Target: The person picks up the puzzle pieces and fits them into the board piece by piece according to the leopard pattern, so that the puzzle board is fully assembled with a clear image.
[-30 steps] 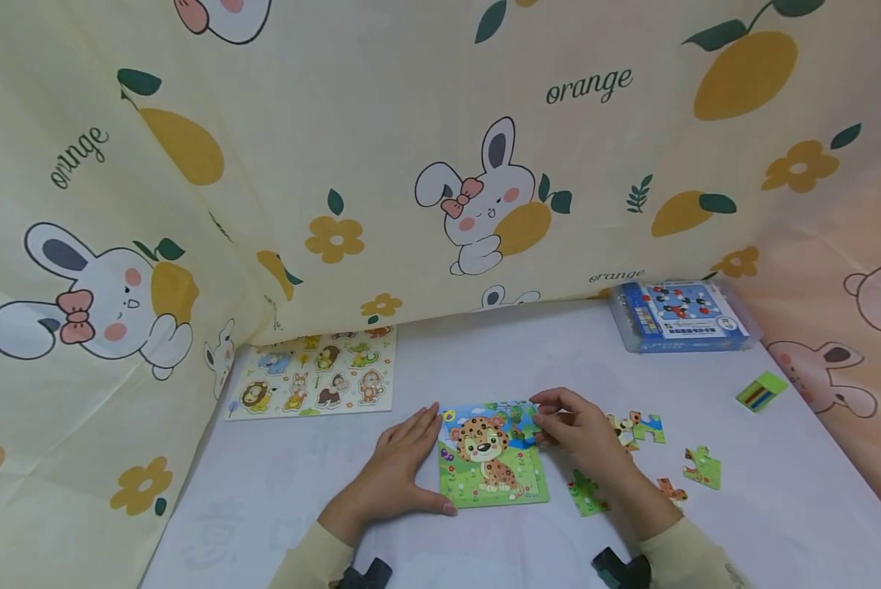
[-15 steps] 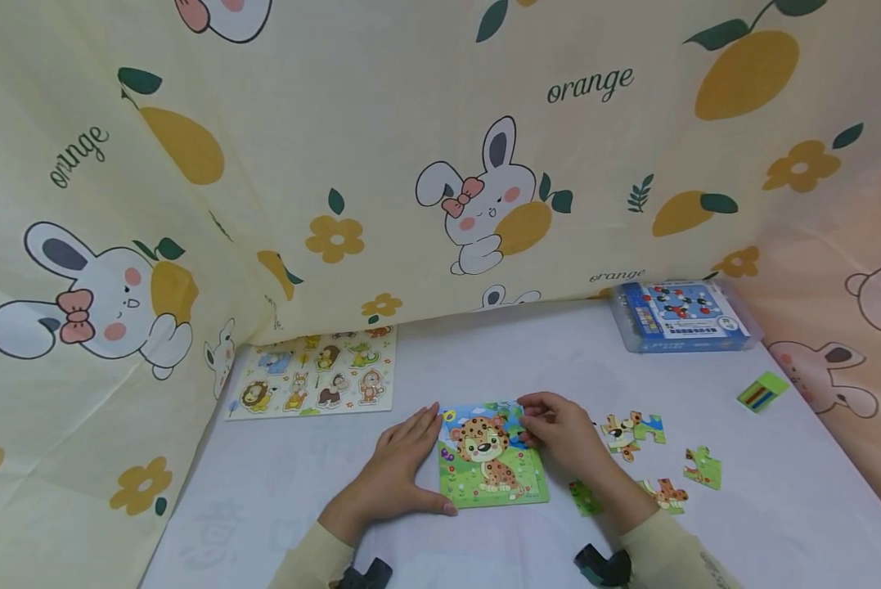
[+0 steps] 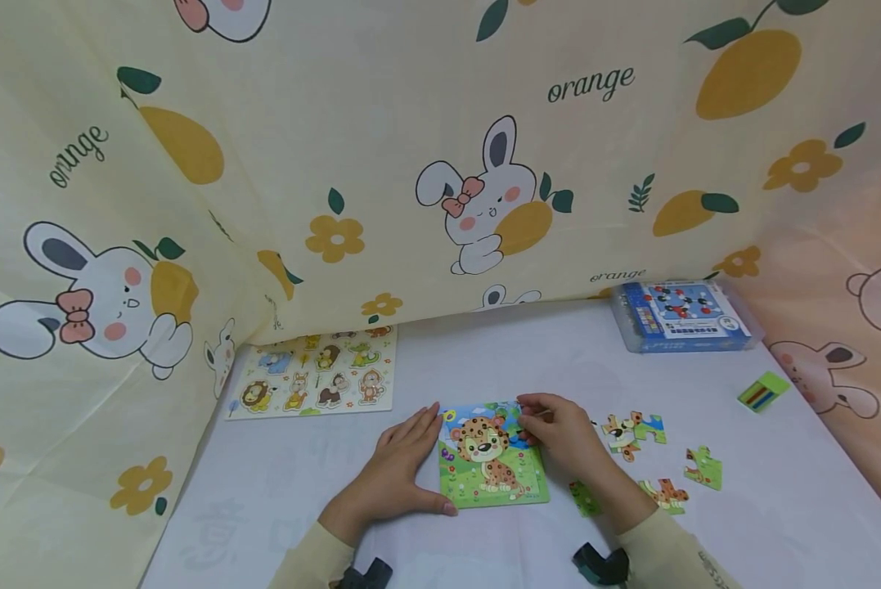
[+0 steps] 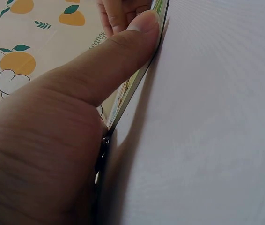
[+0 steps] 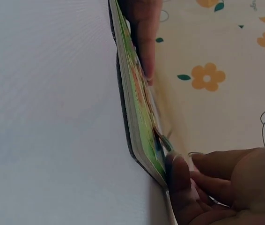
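Note:
A leopard jigsaw puzzle (image 3: 484, 478) lies on the white table, its frame a thin board. Along its left side rests my left hand (image 3: 392, 466), fingers straight along the edge and the thumb on the lower left corner. My right hand (image 3: 565, 429) is at the upper right of the puzzle, pinching a puzzle piece (image 5: 165, 141) between thumb and fingers. That piece is tilted up from the board in the right wrist view, mostly covered by the fingertips. In the left wrist view, the left thumb (image 4: 123, 47) presses the board's edge.
Several loose puzzle pieces (image 3: 703, 468) are scattered right of the puzzle, one (image 3: 584, 499) partly under the right forearm. A green block (image 3: 762, 392) and a blue boxed set (image 3: 683, 317) stand farther right. An animal picture board (image 3: 315, 384) lies back left, before a printed curtain (image 3: 381, 164).
The right hand has moved a little left over the puzzle's upper right corner, uncovering more of the loose pieces. The left hand and the puzzle have stayed put.

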`<control>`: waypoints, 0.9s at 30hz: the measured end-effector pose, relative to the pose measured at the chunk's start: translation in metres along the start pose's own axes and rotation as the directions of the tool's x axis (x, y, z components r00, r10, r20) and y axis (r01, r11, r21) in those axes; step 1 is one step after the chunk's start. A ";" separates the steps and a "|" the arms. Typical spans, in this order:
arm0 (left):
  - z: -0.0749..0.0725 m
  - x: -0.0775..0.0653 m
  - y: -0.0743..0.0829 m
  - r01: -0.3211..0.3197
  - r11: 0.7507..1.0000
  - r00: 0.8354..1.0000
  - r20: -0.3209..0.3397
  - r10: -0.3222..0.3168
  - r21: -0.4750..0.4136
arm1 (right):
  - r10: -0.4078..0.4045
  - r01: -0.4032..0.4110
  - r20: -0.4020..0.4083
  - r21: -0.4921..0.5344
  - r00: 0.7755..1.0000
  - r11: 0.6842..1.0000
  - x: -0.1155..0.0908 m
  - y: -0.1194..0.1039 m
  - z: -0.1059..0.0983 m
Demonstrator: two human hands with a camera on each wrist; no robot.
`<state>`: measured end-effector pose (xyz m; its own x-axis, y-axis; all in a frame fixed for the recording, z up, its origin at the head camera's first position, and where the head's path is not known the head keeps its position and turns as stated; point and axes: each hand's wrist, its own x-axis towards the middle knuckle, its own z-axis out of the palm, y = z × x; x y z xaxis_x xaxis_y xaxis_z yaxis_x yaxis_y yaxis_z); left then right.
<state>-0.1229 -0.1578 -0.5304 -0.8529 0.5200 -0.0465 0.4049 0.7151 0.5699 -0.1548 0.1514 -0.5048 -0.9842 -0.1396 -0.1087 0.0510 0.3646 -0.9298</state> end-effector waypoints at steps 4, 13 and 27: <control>0.000 0.000 0.000 -0.003 1.000 1.000 -0.001 0.003 0.000 | -0.020 0.018 -0.022 -0.069 1.000 0.997 -0.002 -0.002 -0.002; 0.000 0.000 0.000 -0.003 1.000 1.000 -0.003 0.003 -0.003 | -0.070 0.070 -0.007 -0.073 0.997 0.995 -0.008 -0.003 -0.015; 0.000 0.001 0.001 0.016 1.000 1.000 0.004 -0.016 -0.006 | -0.198 0.199 -0.020 0.119 0.980 0.973 -0.021 0.009 -0.063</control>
<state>-0.1231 -0.1565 -0.5303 -0.8581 0.5102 -0.0589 0.3890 0.7206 0.5739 -0.1445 0.2155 -0.4887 -0.9780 -0.1907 0.0843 -0.1258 0.2174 -0.9679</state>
